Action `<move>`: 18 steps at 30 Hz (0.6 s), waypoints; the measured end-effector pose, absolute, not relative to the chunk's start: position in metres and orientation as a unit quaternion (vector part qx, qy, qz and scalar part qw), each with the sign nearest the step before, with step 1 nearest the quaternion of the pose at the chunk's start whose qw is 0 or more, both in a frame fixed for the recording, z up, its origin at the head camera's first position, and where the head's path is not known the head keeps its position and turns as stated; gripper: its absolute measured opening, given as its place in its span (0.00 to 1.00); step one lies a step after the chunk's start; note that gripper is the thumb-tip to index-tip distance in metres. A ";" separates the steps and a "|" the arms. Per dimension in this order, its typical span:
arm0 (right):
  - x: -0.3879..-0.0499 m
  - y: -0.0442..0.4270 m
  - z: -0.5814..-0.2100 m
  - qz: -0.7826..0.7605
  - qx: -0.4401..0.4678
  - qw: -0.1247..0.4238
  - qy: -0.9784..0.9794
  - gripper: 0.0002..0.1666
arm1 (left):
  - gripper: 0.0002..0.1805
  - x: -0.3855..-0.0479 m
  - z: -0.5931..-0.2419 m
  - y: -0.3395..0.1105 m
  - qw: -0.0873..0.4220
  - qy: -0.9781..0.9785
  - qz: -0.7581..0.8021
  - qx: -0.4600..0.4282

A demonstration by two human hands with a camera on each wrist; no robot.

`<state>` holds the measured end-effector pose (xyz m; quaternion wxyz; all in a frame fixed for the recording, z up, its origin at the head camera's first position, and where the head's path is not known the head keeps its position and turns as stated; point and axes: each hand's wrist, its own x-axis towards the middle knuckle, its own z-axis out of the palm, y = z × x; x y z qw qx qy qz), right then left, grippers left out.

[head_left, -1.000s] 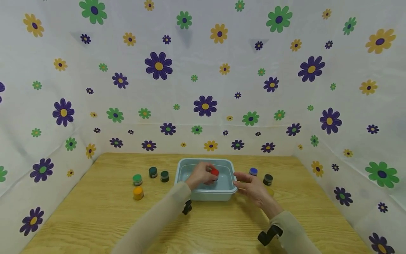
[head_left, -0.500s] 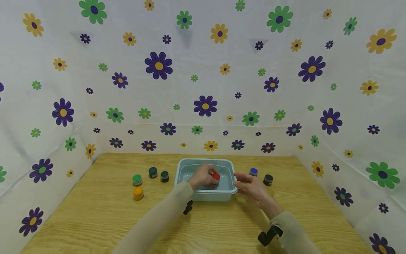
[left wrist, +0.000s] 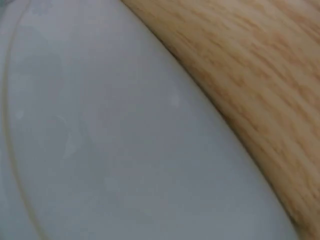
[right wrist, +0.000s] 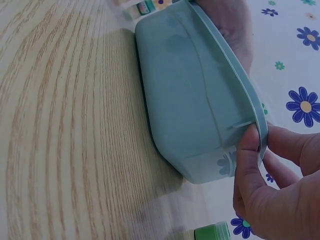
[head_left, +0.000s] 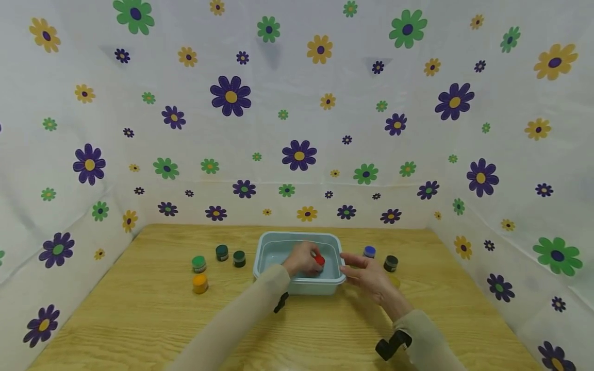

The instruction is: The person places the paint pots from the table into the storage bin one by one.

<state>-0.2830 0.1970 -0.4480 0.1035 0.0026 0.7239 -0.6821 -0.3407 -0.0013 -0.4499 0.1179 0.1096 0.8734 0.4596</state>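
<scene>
In the head view a pale blue plastic tub (head_left: 297, 287) stands on the table. My left hand (head_left: 301, 257) reaches inside it and holds a small jar with a red lid (head_left: 319, 259), low in the tub near its right side; fingers hide part of the jar. At the tub's right end my right hand (head_left: 368, 278) holds the rim. In the right wrist view the right hand (right wrist: 280, 180) pinches that rim between thumb and fingers. The left wrist view is filled by the tub's outer wall (left wrist: 135, 130), with no hand showing.
Left of the tub stand jars with orange (head_left: 200, 283), green (head_left: 198, 264) and dark green (head_left: 221, 252) lids, and another dark one (head_left: 238, 258). To its right are a blue-lidded jar (head_left: 369, 251), a dark jar (head_left: 391, 263) and a partly hidden yellow one (head_left: 395, 280).
My left hand has shifted a little to the right and lower inside the tub, with the red-lidded jar in its fingers. The right hand keeps its place at the rim.
</scene>
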 end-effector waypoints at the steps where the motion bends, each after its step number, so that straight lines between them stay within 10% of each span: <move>1: -0.283 0.197 -0.448 -0.682 0.003 0.103 0.724 0.29 | 0.15 -0.341 -0.451 -0.001 0.119 0.874 0.459 0.108; 18: -0.286 0.198 -0.448 -0.686 0.011 0.115 0.719 0.29 | 0.24 -0.349 -0.454 0.002 0.125 0.870 0.442 0.176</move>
